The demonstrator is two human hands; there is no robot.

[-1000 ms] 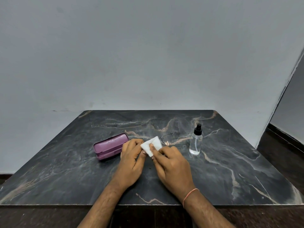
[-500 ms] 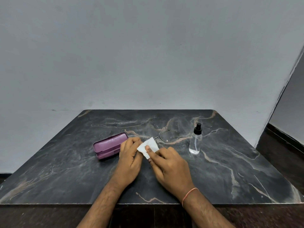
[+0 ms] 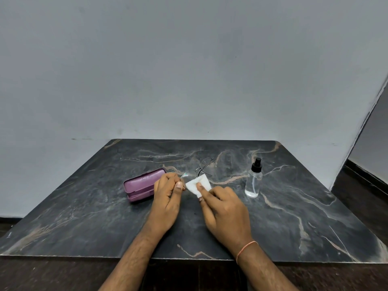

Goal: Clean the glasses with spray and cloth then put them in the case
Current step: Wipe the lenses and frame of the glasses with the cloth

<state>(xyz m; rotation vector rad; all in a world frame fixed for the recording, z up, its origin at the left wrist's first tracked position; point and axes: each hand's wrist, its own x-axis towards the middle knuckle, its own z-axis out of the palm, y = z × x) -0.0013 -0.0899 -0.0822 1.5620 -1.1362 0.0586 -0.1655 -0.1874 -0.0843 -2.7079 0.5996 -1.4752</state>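
1. Near the middle of the dark marble tabletop (image 3: 294, 206), two bare hands work close together on a pair of glasses (image 3: 202, 168).
2. The left hand (image 3: 168, 198) has its fingers curled, and its thumb and fingers pinch the thin wire frame at one end of the glasses.
3. The right hand (image 3: 224, 206) pinches a small white cloth (image 3: 198, 185) between its thumb and fingers. The cloth is folded round one lens, so that lens is hidden.
4. The other lens and the thin arms of the glasses stick out past the cloth, toward the far edge of the tabletop. I cannot tell if that far part touches the tabletop.
5. An orange thread band (image 3: 244, 249) goes round the right wrist.
6. A purple glasses case (image 3: 141, 183) lies flat just beside the left hand, on the side of the left edge. Its lid looks nearly shut, with a dark gap along the front.
7. A clear spray bottle (image 3: 254, 181) with a black top stands upright on the right side, apart from the right hand.
8. A plain grey wall (image 3: 189, 70) stands behind the far edge of the tabletop.
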